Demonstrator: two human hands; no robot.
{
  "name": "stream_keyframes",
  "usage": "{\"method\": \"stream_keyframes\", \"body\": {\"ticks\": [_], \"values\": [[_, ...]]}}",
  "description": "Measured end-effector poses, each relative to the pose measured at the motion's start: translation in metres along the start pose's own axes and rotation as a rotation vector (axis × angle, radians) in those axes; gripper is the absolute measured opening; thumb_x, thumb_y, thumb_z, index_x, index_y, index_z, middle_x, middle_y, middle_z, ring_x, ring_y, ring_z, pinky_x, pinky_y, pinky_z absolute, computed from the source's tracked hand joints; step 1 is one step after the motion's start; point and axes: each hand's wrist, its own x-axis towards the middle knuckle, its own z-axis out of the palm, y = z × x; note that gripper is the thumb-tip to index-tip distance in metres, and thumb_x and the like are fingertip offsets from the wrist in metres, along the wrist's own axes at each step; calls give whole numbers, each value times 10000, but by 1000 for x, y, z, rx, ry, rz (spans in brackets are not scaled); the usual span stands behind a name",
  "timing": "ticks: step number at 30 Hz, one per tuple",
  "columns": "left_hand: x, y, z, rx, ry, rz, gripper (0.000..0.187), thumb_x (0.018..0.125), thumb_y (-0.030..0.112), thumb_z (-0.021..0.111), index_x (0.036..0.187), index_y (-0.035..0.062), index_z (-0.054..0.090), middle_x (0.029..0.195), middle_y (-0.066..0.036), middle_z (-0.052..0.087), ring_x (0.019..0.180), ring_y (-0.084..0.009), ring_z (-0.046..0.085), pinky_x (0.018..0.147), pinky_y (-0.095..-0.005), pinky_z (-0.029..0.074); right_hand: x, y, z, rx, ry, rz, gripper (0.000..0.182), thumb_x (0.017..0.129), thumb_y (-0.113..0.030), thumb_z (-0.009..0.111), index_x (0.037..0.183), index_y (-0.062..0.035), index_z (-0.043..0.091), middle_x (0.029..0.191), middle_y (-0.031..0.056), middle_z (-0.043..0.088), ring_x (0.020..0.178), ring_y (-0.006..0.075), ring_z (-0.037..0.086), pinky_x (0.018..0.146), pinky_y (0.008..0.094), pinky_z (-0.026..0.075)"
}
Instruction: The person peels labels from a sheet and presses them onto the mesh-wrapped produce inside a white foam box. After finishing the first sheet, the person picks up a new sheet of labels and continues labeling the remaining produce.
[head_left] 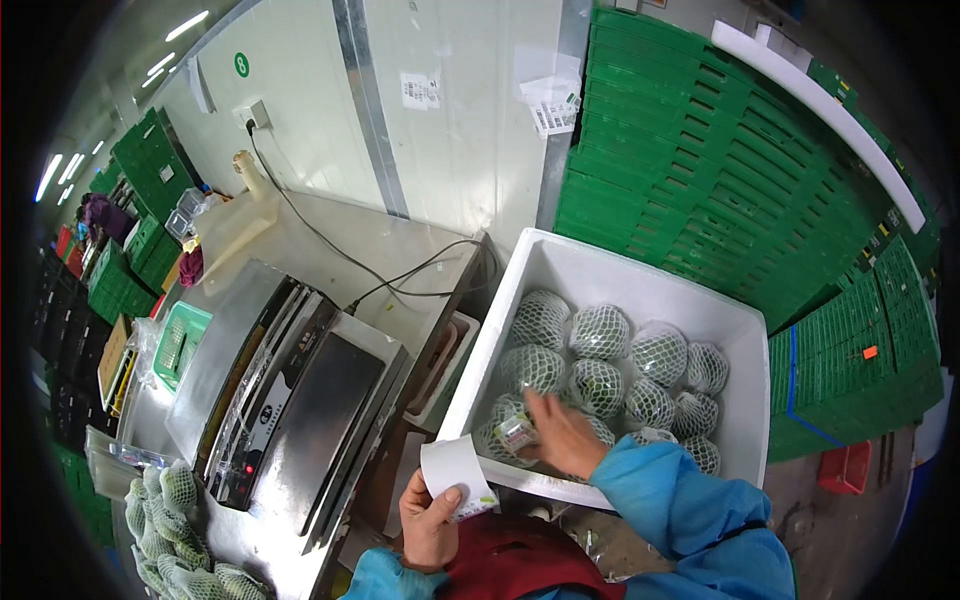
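My left hand (430,522) is closed on a strip of white label paper (455,470) with green print at its lower end, thumb on top. It is in front of the near left corner of a white foam box (502,335). Inside the box lie several round green fruits (598,332) in white foam netting. My right hand (565,437) reaches in over the near side, fingers extended and apart, against a netted fruit. A small printed label (515,432) shows on that fruit beside my fingertips. Part of the fruit is hidden under the hand.
Left of the box, a wrapping machine (270,400) stands on a metal table (425,245), its cord (300,212) running to a wall socket. Netted produce (165,520) is piled at its near end. Green crates (690,150) are stacked behind and to the right. A red bin (845,467) sits on the floor.
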Motion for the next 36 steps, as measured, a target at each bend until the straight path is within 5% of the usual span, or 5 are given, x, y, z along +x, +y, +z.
{"method": "stream_keyframes", "body": {"ticks": [10,17,21,24,36], "values": [[21,4,22,-128,-25,-2,292,754,-10,657,1019,19,538,981,-83,603,894,-162,581,817,-321,465,-27,-69,-33,979,52,-39,146,862,-116,611,920,3,549,845,34,570,770,79,529,685,236,432],[58,45,6,1366,-394,1285,262,675,165,723,928,164,656,1296,-154,436,1255,-342,357,1062,-461,166,-23,-76,-19,944,241,-52,227,861,-104,606,1006,7,471,810,61,540,734,98,525,646,256,444],[88,65,10,1273,-654,1134,246,692,249,754,868,132,628,1030,-74,655,1155,-311,503,1081,-452,130,-22,-102,-39,1096,276,-114,331,866,-35,574,1165,-9,436,865,51,518,752,103,516,638,258,443],[90,50,6,819,-671,834,253,711,94,754,887,49,579,867,-111,656,796,-207,637,792,-323,471,-17,-99,-34,1041,226,-97,334,862,-62,590,1165,-18,458,851,48,530,738,95,512,632,246,434],[100,44,-6,956,-936,670,209,661,125,764,756,63,589,603,-52,550,503,-215,547,478,-281,414,-41,-87,-34,604,426,-202,136,772,-48,677,891,-26,617,871,96,582,764,223,580,646,303,467]]}}
